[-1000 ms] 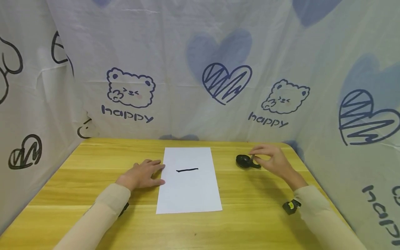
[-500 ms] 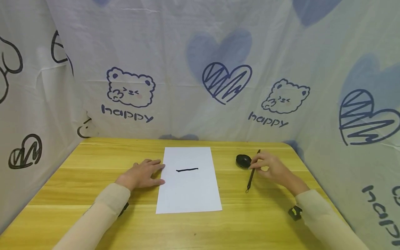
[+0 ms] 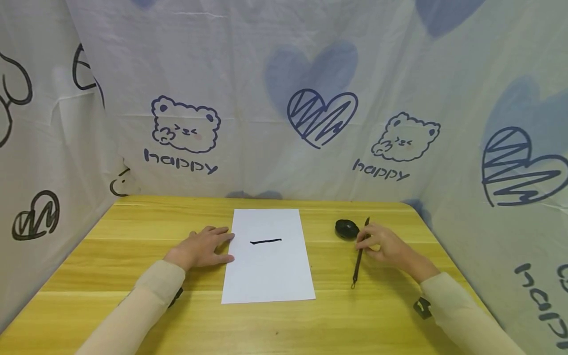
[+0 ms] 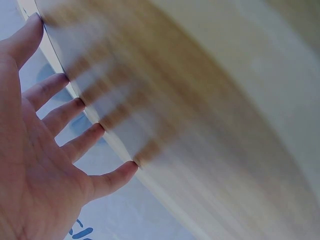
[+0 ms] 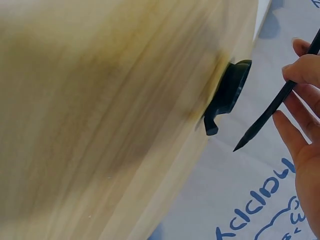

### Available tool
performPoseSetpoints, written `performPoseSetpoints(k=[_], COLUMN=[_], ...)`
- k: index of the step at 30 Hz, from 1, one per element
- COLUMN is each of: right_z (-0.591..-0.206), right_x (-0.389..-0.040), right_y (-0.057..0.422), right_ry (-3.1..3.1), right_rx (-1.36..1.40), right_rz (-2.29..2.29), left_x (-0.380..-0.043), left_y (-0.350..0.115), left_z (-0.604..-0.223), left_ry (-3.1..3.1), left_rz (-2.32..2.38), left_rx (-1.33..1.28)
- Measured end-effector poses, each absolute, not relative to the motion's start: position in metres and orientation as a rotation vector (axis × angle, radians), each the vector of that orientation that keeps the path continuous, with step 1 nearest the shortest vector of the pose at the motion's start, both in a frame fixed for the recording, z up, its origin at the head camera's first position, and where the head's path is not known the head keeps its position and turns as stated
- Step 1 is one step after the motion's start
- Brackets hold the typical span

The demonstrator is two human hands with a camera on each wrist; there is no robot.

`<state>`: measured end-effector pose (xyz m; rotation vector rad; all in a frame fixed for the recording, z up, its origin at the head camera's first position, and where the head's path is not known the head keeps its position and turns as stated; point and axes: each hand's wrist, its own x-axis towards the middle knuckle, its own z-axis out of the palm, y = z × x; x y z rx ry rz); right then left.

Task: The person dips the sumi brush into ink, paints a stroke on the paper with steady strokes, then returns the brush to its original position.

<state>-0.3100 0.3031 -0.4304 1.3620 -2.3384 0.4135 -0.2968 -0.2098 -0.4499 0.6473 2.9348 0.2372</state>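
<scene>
A calligraphy brush (image 3: 358,266) is pinched between the fingers and thumb of my right hand (image 3: 383,244). Its dark tip points to the table's back, while the end with a small loop points toward me. In the right wrist view the brush (image 5: 267,114) slants down to a pointed black tip, apart from the black ink dish (image 5: 232,87). That small round dish (image 3: 346,229) stands on the table just left of the hand. My left hand (image 3: 201,248) lies with straight, spread fingers, fingertips at the left edge of the white paper (image 3: 268,276). One black stroke (image 3: 266,241) crosses the paper's upper half.
The yellow wood-grain table (image 3: 213,325) ends at a white cloth (image 3: 248,148) printed with bears and hearts. More of this cloth hangs along the left and right sides. A small black device sits under my right wrist.
The brush has swung from steep beside the ink dish to slanting, with its looped end toward me. My right hand has drawn slightly nearer. My left hand and the paper stay put.
</scene>
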Motion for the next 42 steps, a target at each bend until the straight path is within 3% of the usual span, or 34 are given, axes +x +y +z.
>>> performPoseSetpoints(k=[28, 42], right_z=[-0.448, -0.45], right_x=[-0.317, -0.31], right_y=[0.304, 0.301], right_ry=[-2.421, -2.594], right_rx=[1.449, 1.326], right_rz=[0.202, 0.151], left_x=[-0.296, -0.3], left_y=[-0.21, -0.21], left_z=[-0.45, -0.454], left_ry=[2.932, 2.928], left_rz=[0.238, 0.259], left_rx=[0.644, 0.661])
